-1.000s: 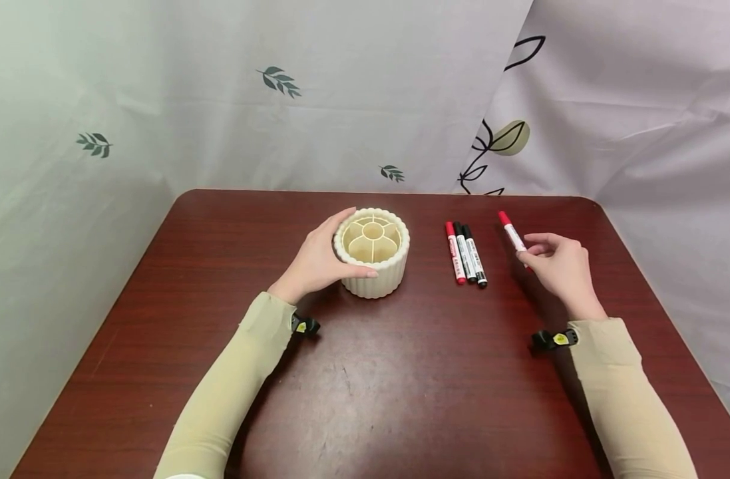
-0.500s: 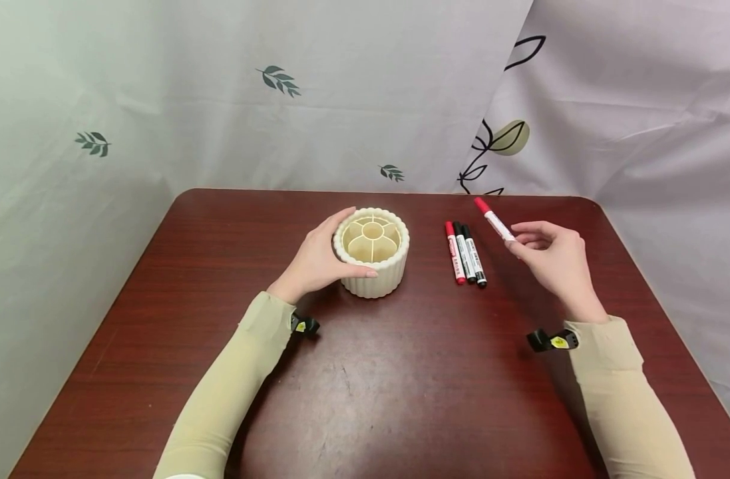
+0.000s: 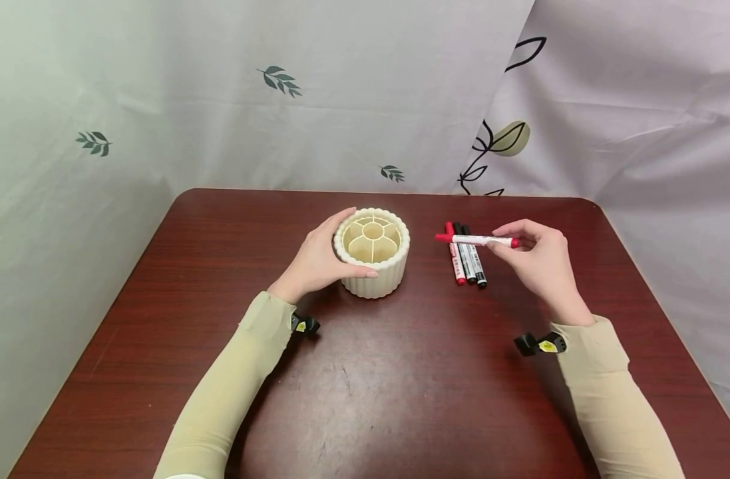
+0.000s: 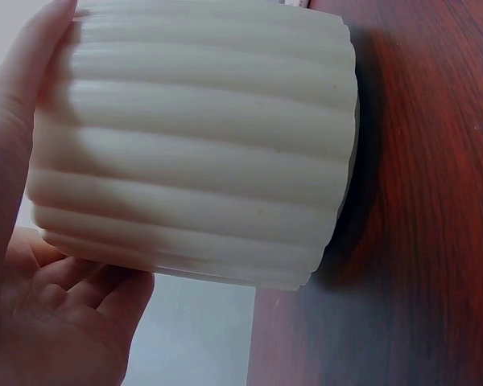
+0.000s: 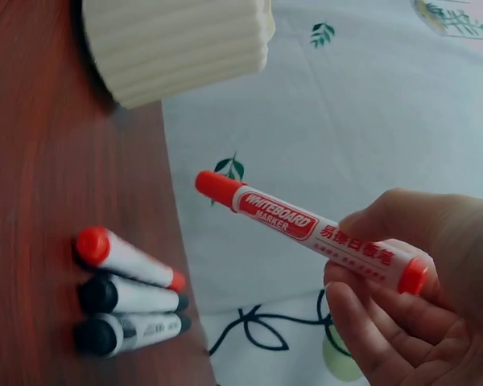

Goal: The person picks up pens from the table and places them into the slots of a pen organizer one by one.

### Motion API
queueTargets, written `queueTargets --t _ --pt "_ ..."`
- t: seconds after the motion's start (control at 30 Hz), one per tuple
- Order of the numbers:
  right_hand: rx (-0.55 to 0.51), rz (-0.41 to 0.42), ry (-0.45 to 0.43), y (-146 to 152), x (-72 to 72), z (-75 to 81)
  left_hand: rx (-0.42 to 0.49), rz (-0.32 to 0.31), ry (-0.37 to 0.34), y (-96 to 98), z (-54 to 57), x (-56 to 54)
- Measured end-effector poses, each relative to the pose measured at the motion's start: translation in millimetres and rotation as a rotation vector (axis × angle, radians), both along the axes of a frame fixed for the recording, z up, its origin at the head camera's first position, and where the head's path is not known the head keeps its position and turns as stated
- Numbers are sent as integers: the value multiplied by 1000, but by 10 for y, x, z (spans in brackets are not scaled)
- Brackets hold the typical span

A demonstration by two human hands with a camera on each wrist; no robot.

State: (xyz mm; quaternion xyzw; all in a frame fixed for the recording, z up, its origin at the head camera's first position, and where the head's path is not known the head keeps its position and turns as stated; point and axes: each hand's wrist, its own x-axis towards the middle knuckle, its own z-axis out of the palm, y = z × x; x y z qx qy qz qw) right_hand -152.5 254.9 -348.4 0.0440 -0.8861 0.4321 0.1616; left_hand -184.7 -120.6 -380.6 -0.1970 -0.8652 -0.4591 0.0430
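A cream, ribbed pen holder (image 3: 373,283) with petal-shaped compartments stands upright on the table. My left hand (image 3: 317,259) grips it from the left, thumb along the near side and fingers around the back; its ribbed wall (image 4: 201,145) fills much of the left wrist view. My right hand (image 3: 538,259) pinches a red whiteboard marker (image 5: 282,217) near its tail end between thumb and fingers. The marker lies nearly level, red cap toward the pen holder, and overlaps the other markers in the head view. A red marker (image 3: 457,263) and two black-capped markers (image 3: 474,259) lie side by side below.
The dark red wooden table (image 3: 365,392) has its back edge against a pale curtain (image 3: 341,100) with leaf prints. Black straps sit on both wrists.
My right hand has lifted the red marker from the table's right side and carried it left, turning it from slanted to nearly level. My left hand and the pen holder have stayed put.
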Motion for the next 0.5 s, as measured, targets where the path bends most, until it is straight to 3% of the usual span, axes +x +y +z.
queueTargets --t 0.2,0.33,0.5 --pt "-174 15 41 -158 -43 170 5 1 -4 -2 -5 0" --pt "-289 67 108 -278 -96 347 9 1 -4 -1 -9 1" --pt "-355 152 174 -478 -109 605 15 -2 1 2 -11 -1"
